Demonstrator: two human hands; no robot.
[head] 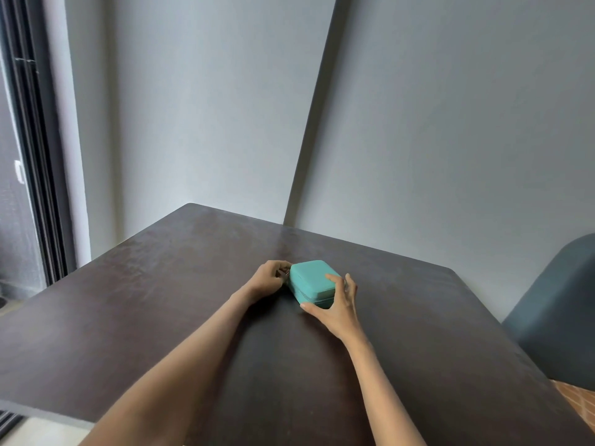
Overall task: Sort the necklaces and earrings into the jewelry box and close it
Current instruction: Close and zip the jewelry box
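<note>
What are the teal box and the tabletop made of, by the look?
Jewelry box: likely faux leather or a similar soft covering, matte teal, with rounded corners and a zip seam round its side. Table: dark brown, probably laminate or coated wood, smooth with a dull sheen and faint smudges. Neither is certain.

Soft, dim daylight from left; wide-angle edge distortion.

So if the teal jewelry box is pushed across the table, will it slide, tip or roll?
The jewelry box looks low and flat-bottomed, so it would probably slide on the smooth table, not roll or tip. The right hand braces its corner while the left hand pinches at its end, which suggests it shifts easily.
</note>
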